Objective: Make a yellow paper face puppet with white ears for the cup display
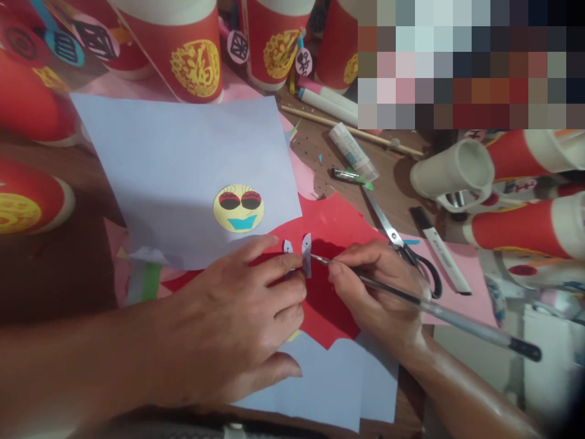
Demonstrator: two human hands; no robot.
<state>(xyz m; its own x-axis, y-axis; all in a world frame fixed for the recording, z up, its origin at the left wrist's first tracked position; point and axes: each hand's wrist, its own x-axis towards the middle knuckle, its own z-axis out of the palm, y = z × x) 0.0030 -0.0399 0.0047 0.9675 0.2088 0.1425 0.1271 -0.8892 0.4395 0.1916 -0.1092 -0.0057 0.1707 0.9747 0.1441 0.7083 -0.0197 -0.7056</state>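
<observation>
My left hand (260,311) lies flat with its fingers apart, fingertips resting at small white paper pieces on a sheet of red paper (336,308). One narrow white strip (306,244) has a small dark mark; another small white piece (287,247) sits just left of it, partly behind my fingers. My right hand (384,289) grips a slim pen (461,318) with a clear barrel, its metal tip at the narrow strip's right edge. Behind my left hand is a pale blue sheet (183,158) bearing a yellow paper face (240,222) with dark eyes and a blue mouth.
Scissors (393,236), a black-capped marker (441,253) and a glue stick (351,151) lie to the right. Red paper cups (196,55) with gold prints stand along the back. A white mug (450,174) lies on its side at the right.
</observation>
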